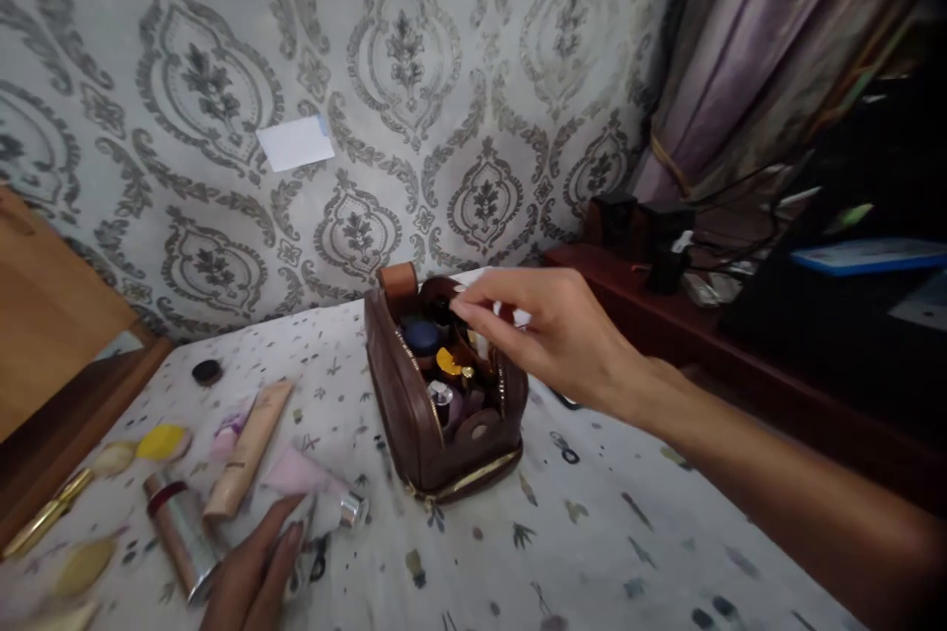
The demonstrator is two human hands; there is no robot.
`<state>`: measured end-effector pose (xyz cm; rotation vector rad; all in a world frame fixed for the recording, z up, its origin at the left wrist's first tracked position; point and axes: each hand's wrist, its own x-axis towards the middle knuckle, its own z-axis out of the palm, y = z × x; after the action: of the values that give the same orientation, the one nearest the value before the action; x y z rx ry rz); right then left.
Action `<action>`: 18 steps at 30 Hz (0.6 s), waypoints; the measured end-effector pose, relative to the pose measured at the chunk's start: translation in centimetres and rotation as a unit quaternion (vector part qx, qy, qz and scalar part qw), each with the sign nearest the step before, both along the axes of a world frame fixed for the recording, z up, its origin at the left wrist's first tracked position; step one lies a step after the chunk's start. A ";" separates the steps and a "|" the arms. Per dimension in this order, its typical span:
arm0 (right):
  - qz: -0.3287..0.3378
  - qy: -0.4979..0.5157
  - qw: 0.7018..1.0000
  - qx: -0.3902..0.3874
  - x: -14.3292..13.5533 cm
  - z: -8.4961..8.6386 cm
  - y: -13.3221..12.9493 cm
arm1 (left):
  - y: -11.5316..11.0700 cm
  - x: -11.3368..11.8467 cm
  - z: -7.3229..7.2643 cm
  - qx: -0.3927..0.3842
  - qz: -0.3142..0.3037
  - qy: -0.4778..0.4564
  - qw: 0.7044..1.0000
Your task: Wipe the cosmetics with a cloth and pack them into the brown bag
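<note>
A brown cosmetic bag (pixel 400 414) stands unzipped on the patterned cloth. Packed inside it are a dark blue round lid (pixel 421 336), a yellow item (pixel 448 363) and other small items. Over the bag's far right side is my right hand (pixel 551 330), thumb and forefinger pinched together; whatever may be between them is hidden. My left hand (pixel 255 567) enters at the bottom edge with its fingers stretched out, low over the cloth. It is beside a silver bottle (pixel 182 532) and just below a pink tube (pixel 315 478) with a silver cap.
Left of the bag lie a beige tube (pixel 250 449), a small pink-purple bottle (pixel 231 426), yellow sponges (pixel 163 441), a gold tube (pixel 48 513) and a black round lid (pixel 207 372). Patterned wallpaper rises behind. Black boxes with cables (pixel 651 227) stand on a dark red ledge at right.
</note>
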<state>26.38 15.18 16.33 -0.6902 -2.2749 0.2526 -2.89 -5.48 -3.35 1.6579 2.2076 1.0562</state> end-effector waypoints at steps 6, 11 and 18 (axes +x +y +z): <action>0.114 0.040 0.993 0.021 -0.5 -4.2 -4.8 | 0.2 1.4 2.3 -0.004 -0.055 -0.005 0.998; 0.200 0.018 0.980 -0.017 -3.5 -6.9 -7.4 | -0.1 1.3 3.0 0.015 -0.080 -0.010 0.997; 0.243 -0.055 0.962 -0.109 -8.1 -9.7 -10.5 | -1.1 1.4 3.0 0.047 -0.086 -0.002 0.995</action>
<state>18.33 4.65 6.62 -0.2423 -2.5215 0.7231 -1.47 -6.58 -0.38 1.8447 1.9982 1.1305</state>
